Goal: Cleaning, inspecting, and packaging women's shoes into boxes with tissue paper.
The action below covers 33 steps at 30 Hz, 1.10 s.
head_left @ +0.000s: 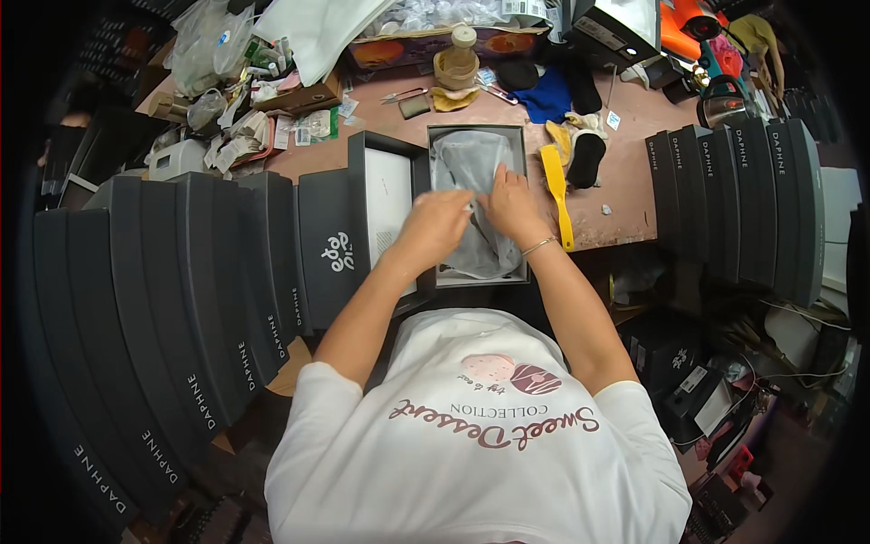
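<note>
A: Item one, nearest?
B: Left hand [435, 227] and right hand [512, 207], fingers curled and pinching grey tissue paper [471, 195] inside the open black box [478, 272], probably to fold it flat.
A: Beside it?
B: Box lid [385, 204] propped at left; yellow shoehorn [556, 190] right, within reach.
A: Farther?
B: Tape roll [458, 59], scissors [403, 94] on the table [634, 127].

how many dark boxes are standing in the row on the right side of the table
5 dark boxes stand on edge side by side at the table's right end, right of the yellow tool. More may be hidden beyond the last one.
</note>
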Tool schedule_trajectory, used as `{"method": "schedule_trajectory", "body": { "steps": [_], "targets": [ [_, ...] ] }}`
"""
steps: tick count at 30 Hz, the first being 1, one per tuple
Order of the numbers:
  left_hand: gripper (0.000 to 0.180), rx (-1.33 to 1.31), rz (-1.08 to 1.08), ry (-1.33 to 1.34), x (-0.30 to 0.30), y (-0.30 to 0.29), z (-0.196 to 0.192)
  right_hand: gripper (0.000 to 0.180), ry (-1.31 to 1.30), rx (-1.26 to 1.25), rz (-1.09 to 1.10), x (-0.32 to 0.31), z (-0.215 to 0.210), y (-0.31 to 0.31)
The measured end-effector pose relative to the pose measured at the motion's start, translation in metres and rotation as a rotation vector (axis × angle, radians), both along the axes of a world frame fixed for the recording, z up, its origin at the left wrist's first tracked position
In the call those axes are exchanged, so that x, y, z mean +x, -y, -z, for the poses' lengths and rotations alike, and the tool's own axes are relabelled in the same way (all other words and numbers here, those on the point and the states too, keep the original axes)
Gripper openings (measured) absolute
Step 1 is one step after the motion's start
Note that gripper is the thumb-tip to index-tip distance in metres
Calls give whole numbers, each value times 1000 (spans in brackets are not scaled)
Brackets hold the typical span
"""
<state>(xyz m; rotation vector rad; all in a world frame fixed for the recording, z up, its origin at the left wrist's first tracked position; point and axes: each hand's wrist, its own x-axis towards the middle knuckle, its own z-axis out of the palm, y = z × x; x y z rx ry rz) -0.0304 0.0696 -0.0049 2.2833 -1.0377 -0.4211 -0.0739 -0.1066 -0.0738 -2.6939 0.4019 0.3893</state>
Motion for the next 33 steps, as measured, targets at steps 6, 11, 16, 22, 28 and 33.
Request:
{"method": "schedule_trajectory", "body": {
  "steps": [6,11,16,22,28,33],
  "targets": [
    [59,-113,-589,-69,-17,-108,2,76,573,108,49,-9,24,-3],
    [60,-604,-867,-833,-50,-92,-1,74,-96,942,21,-33,-65,-92],
    [59,-283,-667,-102,-50,-79,-7,61,278,687,-221,-37,-50,-80],
    [49,-70,158,98,-53,-33,-16,67,519,239,-25,-38,-12,12],
    [27,502,636,342,8,21,101,62,172,-160,-191,1,38,-1],
    [30,218,697,104,58,23,65,48,132,142,-200,27,8,36]
  ]
}}
